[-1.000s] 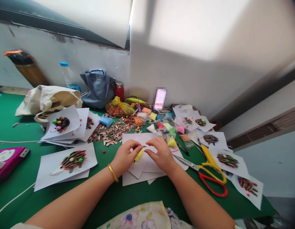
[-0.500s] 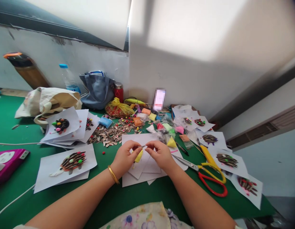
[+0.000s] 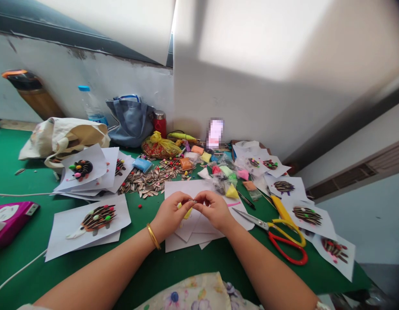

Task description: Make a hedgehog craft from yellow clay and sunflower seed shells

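Observation:
Fingertips of my left hand (image 3: 173, 212) and my right hand (image 3: 216, 210) meet over the white paper (image 3: 176, 186), both closed in a pinch. Between them is a tiny grey piece (image 3: 194, 201), mostly covered by the fingers; whether it is clay or a seed I cannot tell. Under the hands, a yellow clay shape (image 3: 187, 213) lies on a sheet, partly hidden by my left fingers. Striped sunflower seeds (image 3: 150, 183) are heaped beyond my left hand. Small packets of coloured clay, including a yellow one (image 3: 232, 192), lie beyond my right hand.
Scissors (image 3: 267, 226) with red and yellow handles lie at the right, by a yellow cutter (image 3: 281, 209) and a black pen (image 3: 247, 200). Cards with seed hedgehogs (image 3: 99, 219) flank both sides. Bags, bottles and a phone (image 3: 215, 132) stand along the wall.
My hands have drawn closer together, the right one shifting slightly left. The grey piece is now more covered by the fingertips.

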Demonstrator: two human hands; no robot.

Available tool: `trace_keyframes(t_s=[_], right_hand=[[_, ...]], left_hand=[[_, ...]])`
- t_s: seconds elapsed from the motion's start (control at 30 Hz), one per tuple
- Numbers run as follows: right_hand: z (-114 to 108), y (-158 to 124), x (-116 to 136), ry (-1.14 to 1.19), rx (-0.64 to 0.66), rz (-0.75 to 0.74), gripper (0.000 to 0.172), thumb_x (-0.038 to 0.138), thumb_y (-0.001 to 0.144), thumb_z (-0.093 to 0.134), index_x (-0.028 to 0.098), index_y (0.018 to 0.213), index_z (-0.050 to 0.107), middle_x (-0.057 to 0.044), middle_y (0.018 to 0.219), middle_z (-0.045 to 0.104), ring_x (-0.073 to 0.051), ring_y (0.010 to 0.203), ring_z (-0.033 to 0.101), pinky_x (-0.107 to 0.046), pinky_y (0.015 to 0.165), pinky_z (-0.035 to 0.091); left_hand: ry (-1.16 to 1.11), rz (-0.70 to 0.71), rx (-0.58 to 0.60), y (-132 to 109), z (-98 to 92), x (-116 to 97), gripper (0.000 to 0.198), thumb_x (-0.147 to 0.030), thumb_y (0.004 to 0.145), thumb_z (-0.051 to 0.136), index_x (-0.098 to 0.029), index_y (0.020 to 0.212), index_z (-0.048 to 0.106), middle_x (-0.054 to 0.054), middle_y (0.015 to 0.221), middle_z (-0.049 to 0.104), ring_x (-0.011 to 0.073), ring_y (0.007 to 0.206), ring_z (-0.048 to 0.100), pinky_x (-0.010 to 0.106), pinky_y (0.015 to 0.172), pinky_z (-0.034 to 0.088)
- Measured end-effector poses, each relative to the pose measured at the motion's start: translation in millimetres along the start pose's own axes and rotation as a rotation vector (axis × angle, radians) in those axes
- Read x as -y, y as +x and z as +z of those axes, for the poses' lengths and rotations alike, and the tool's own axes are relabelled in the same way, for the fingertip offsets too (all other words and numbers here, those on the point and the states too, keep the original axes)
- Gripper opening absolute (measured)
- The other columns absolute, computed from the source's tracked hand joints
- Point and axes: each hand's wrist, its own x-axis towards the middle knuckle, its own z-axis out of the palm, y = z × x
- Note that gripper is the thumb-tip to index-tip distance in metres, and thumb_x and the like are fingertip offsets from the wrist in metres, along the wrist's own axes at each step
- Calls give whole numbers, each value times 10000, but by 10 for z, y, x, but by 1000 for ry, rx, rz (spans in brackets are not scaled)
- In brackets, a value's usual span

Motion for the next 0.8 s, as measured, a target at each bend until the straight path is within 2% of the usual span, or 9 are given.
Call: trace_keyframes(t_s=[0.17, 0.37, 0.53, 0.7, 0.8], right_hand=[[-39, 13, -18, -75, -10, -51, 106, 304, 821, 670, 206, 847, 702, -3, 787, 689, -130, 670, 571, -246, 621, 450], [-67, 31, -18, -98, 56, -119, 113, 280, 850, 648, 224, 913, 723, -19, 864, 700, -147, 772, 590, -259, 682, 450], [-59, 33, -39, -87, 5, -84, 72, 248, 815, 676, 204, 869, 695, -10, 826, 670, -139, 742, 569, -258, 666, 437], [-56, 21, -58, -96, 32, -77, 141, 241, 789, 703, 211, 926, 686, -4, 852, 660, -140, 760, 564, -260, 682, 433], [-61, 23, -57, -122, 60, -74, 55, 248, 822, 673, 212, 862, 682, 4, 812, 660, -136, 739, 562, -260, 683, 427]], left_hand=[[15, 15, 45, 4, -4, 21, 273, -380, 935, 473, -202, 910, 679, 35, 902, 689, 180, 872, 626, 306, 796, 480], [84, 4, 39, 12, -13, 39, 265, -378, 927, 488, -197, 860, 670, 32, 852, 674, 181, 832, 611, 306, 757, 463], [48, 3, 32, 8, -11, 44, 240, -381, 919, 516, -201, 866, 666, 27, 860, 665, 176, 833, 602, 305, 770, 456], [36, 14, 8, 12, -9, 47, 196, -364, 894, 566, -197, 845, 658, 19, 825, 645, 167, 795, 589, 295, 744, 457], [57, 19, 25, 19, -13, 48, 201, -366, 901, 558, -199, 854, 661, 18, 823, 645, 168, 794, 591, 299, 741, 460]])
